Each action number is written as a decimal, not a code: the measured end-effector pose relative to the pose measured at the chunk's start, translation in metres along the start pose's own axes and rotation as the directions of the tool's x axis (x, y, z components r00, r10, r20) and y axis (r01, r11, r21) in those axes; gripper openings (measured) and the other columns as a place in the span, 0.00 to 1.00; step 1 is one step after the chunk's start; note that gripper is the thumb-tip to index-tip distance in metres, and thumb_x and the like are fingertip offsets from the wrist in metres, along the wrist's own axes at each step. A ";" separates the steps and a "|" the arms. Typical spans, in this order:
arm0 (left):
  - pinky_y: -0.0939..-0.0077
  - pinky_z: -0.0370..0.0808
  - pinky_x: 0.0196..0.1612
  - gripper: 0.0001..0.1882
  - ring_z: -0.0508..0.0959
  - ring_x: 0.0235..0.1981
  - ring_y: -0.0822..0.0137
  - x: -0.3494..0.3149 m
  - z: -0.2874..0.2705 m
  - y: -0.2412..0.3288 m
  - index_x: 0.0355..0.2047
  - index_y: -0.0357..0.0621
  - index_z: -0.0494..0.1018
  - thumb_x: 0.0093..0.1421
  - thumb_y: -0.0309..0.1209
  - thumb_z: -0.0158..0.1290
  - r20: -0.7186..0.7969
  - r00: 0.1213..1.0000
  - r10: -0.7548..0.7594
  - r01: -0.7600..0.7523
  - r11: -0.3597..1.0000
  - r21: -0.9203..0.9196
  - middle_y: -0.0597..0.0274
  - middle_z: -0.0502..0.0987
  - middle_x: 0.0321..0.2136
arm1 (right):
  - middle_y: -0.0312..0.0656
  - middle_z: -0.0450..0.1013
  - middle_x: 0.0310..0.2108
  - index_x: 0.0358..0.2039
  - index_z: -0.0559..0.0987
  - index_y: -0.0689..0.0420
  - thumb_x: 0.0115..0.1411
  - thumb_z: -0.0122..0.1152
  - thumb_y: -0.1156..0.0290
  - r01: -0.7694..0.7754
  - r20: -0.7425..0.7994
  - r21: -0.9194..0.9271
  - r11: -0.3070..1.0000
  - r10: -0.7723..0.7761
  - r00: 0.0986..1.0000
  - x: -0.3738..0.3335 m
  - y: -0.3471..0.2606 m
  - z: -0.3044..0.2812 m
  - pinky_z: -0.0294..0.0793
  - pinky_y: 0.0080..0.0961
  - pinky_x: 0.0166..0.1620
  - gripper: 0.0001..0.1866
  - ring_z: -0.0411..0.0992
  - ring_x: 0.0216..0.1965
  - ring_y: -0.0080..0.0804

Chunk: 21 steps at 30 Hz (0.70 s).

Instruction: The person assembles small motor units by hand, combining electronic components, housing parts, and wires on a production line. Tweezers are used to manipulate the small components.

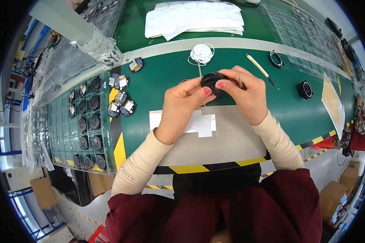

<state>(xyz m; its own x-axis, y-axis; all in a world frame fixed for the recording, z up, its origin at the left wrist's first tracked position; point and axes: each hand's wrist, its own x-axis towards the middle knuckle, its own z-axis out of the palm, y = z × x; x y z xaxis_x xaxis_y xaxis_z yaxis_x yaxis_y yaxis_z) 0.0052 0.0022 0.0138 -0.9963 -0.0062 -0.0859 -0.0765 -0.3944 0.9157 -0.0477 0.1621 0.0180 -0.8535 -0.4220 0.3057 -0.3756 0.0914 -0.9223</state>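
Note:
Both my hands hold a round black plastic part over the middle of the bench. My left hand pinches its left side between thumb and fingers. The right hand grips the opposite side, with the thumb on the near rim. A thin pale stick-like thing shows among the right fingers; what it is I cannot make out. Below the hands, a white sheet with stepped edges lies on a grey-brown mat. The underside of the black part is hidden.
At left, a clear compartment tray holds several round black parts; small electronic modules lie beside it. Beyond my hands are a white cable coil, a craft knife, black rings and stacked white sheets. A metal post stands back left.

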 end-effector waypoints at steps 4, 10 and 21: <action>0.77 0.74 0.45 0.21 0.75 0.41 0.63 0.007 -0.010 0.015 0.51 0.28 0.59 0.59 0.25 0.47 0.244 0.944 -0.222 0.314 0.834 -0.454 0.49 0.70 0.40 | 0.35 0.69 0.35 0.41 0.76 0.59 0.47 0.61 0.80 0.400 0.058 -0.265 0.877 -0.400 0.915 0.002 0.009 0.001 0.60 0.11 0.25 0.18 0.60 0.22 0.15; 0.75 0.75 0.45 0.22 0.76 0.40 0.61 0.010 -0.016 0.003 0.52 0.26 0.54 0.58 0.21 0.45 0.018 0.984 -0.175 0.172 0.935 -0.310 0.50 0.71 0.38 | 0.35 0.69 0.33 0.44 0.72 0.59 0.48 0.62 0.76 -0.075 -0.026 -0.225 0.971 0.071 0.997 0.006 -0.007 -0.001 0.58 0.12 0.25 0.20 0.56 0.22 0.15; 0.70 0.77 0.42 0.11 0.77 0.36 0.61 0.010 -0.010 -0.002 0.40 0.29 0.61 0.57 0.20 0.44 -0.161 0.969 -0.187 0.181 0.982 -0.051 0.49 0.73 0.36 | 0.42 0.72 0.21 0.38 0.75 0.60 0.51 0.58 0.75 0.274 0.131 -0.702 0.658 -0.258 0.957 -0.003 0.010 0.009 0.68 0.25 0.23 0.12 0.70 0.21 0.35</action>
<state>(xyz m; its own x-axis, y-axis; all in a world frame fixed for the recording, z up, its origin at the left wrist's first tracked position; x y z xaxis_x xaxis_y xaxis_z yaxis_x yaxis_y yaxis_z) -0.0038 -0.0058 0.0072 -0.9448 -0.0808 -0.3175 -0.2531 -0.4354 0.8639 -0.0453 0.1556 0.0060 -0.6726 -0.5455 0.5001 -0.7340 0.5776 -0.3572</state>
